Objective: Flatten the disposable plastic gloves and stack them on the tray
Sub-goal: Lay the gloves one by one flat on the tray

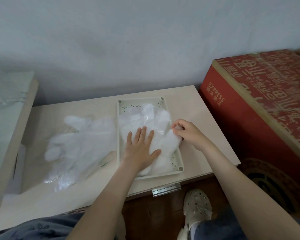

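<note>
- On the pale tabletop (206, 135), near its middle, a cream tray (140, 99) lies flat with its long side running away from the person.
- Inside the tray lies a stack of gloves (145, 115), clear and cloudy, with the fingers pointing toward the wall (145, 40) and one fingertip reaching over the right rim.
- The left hand (142, 148) lies palm down on the stack. Its fingers are straight and spread, and it presses the plastic flat without gripping anything.
- The right hand (187, 132) is at the tray's right edge. Its fingers are curled, and the thumb and fingertips pinch a crumpled bit of the top glove that sticks out sideways there.
- Left of the tray, touching its rim, a heap of loose gloves (80, 144) sprawls on the tabletop, overlapping and wrinkled.
- A red box (260, 104) with pale printed patterns stands just beside the tabletop on the right.
- Below the front edge a metal handle (166, 189) shows, and a pale shoe (197, 208) rests on the dark floor.
</note>
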